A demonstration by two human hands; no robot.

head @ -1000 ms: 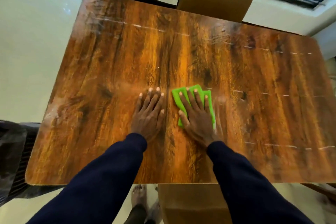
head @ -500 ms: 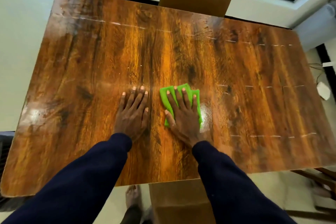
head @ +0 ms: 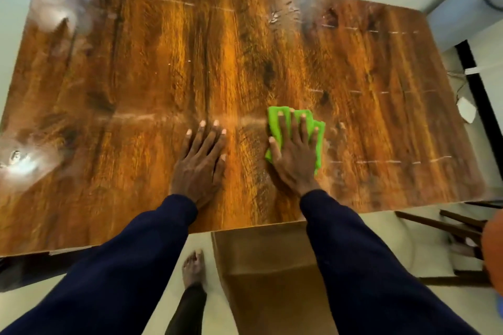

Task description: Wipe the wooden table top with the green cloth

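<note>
Head view: the right hand point(head: 295, 156), fingers spread flat, presses the green cloth point(head: 313, 128) on the wooden table top point(head: 136, 76) — now further right of the flat, splayed left hand point(head: 200, 164) than a second ago — the wipe likely progressing rightward.

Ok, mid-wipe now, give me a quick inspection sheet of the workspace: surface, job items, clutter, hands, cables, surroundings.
Surface: wooden table top, glossy, with pale smears near its left edge and faint dashed streaks on the right.
Job's things: green cloth folded, flat on the table right of centre.
Clutter: nothing seen on the table.
Hands: right hand pressed flat on the cloth, fingers spread; left hand flat on bare wood beside it, holding nothing.
Cables: thin cable on the floor past the right edge.
Surroundings: brown chair at the near edge, bare foot beside it.
</note>
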